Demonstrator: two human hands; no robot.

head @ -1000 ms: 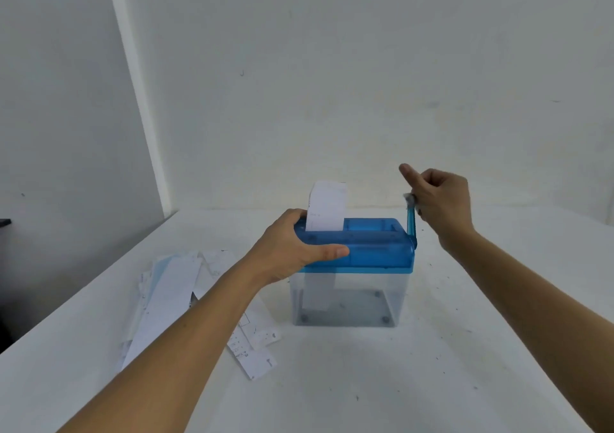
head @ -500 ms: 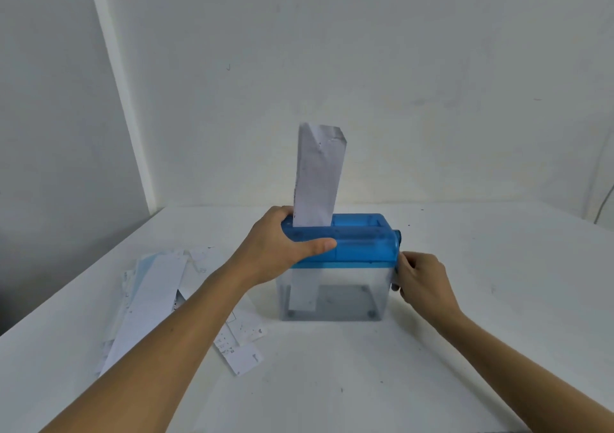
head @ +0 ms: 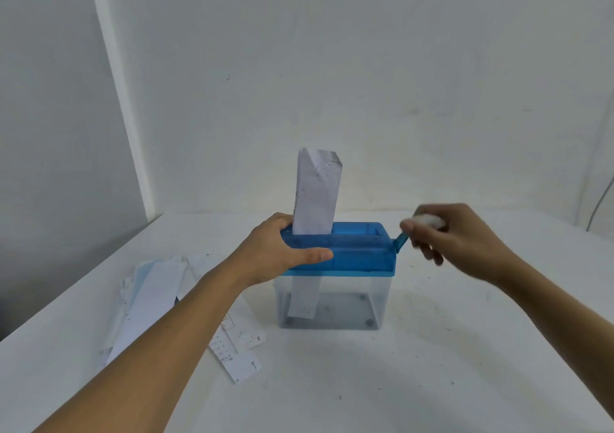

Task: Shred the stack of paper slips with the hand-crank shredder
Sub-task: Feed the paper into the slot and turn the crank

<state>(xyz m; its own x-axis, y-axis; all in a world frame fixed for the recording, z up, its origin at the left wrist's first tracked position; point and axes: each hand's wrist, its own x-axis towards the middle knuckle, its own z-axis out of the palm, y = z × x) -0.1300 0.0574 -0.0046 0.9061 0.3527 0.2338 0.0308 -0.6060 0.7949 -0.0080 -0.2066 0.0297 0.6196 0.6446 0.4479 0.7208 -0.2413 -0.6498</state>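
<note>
Blue plastic tops the shredder, which stands near the middle of the white tabletop on its clear bin. One slip stands upright in the slot at the shredder's left end, and its lower end hangs down inside the bin. The left hand grips the left end of the blue top, with the thumb along the front face and the fingers over the back edge, just beside the slip. The right hand is curled round the white knob of the crank, which slants up from the shredder's right side; both knob and fingers are blurred. The stack of slips lies loosely fanned on the tabletop, left of the shredder and partly under the left forearm.
</note>
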